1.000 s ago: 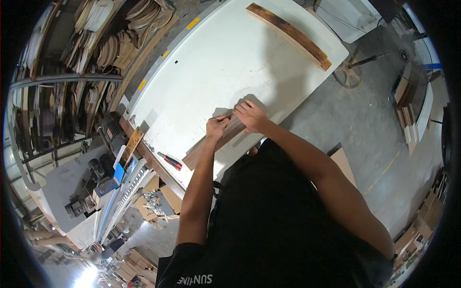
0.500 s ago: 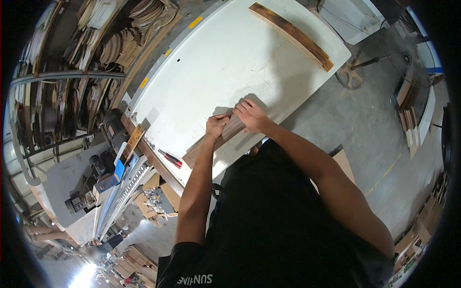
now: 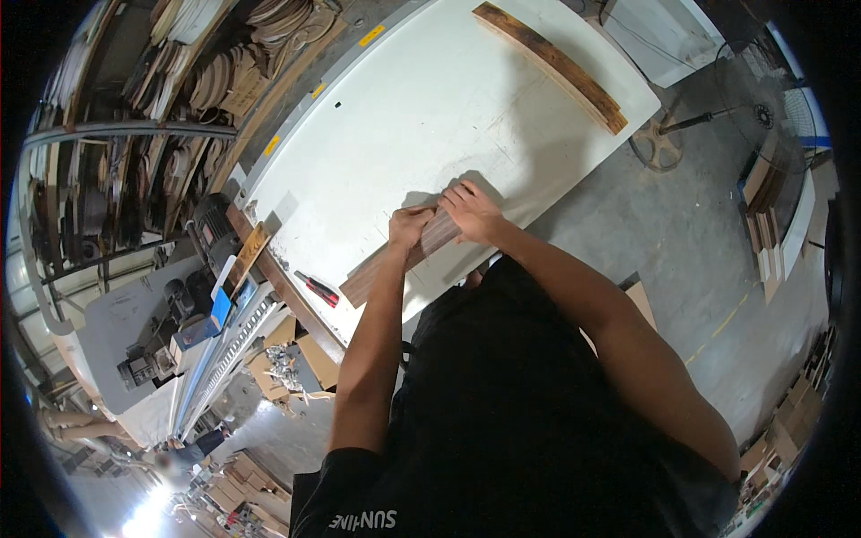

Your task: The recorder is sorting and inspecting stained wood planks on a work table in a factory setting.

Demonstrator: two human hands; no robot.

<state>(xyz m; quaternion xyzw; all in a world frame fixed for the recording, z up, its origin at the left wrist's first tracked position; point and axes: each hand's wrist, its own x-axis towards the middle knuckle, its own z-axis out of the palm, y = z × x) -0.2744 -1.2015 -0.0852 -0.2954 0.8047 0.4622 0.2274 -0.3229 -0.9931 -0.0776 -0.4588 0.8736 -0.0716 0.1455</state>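
Left hand, forearm reaching forward, fingers curled, gripping brown wood-grain strip; right hand, forearm slanting inward, fingers bent over strip's far end. Strip lies under fingers, extending leftward.

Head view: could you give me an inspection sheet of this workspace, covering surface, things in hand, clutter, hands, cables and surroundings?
Surface: white table, scuffed.
Things in hand: brown board, slanting along the table's near side.
Clutter: red-and-black tool near the table's left end; curved wood piece at the far right.
Hands: left hand and right hand close together, both gripping the board.
Cables: thin dark cord beyond the table, upper right; none seen at the hands.
Surroundings: shelves of stacked pieces left; fan right; another person in the distance, lower left.
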